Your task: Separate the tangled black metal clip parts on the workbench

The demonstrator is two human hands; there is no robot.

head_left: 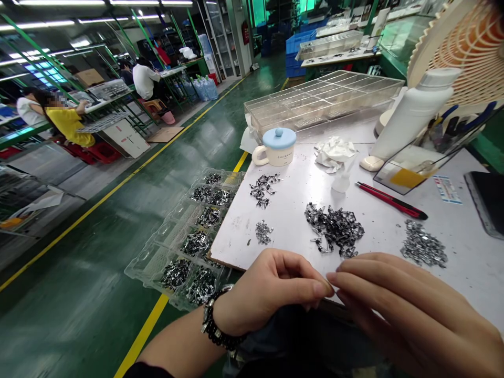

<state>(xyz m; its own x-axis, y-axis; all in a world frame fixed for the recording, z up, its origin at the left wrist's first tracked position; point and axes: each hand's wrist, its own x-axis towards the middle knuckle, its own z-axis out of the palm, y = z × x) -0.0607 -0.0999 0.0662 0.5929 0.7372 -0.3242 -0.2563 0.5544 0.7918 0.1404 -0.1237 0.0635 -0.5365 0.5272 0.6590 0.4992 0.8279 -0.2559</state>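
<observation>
My left hand (287, 281) is closed in a pinch, thumb against forefinger, at the front edge of the white table (232, 239). Its fingertips meet those of my right hand (405, 299), whose fingers are bent together from the right. Whatever sits between the fingertips is too small or hidden to make out. Just beyond them lies a pile of small black and metal parts (334, 228). A heap of small silvery pieces (423, 244) is beside my right hand. Past my left hand are a little cluster of silvery bits (263, 232) and a few black parts with metal legs (263, 189).
A lidded mug (279, 148), crumpled tissue (334, 152), red cutter knife (391, 200), tool holder (413, 163), white bottle (417, 110) and phone (488, 202) stand around the table. A clear compartment tray (157, 252) of parts is lower left; another tray (323, 100) lies behind. People sit far left.
</observation>
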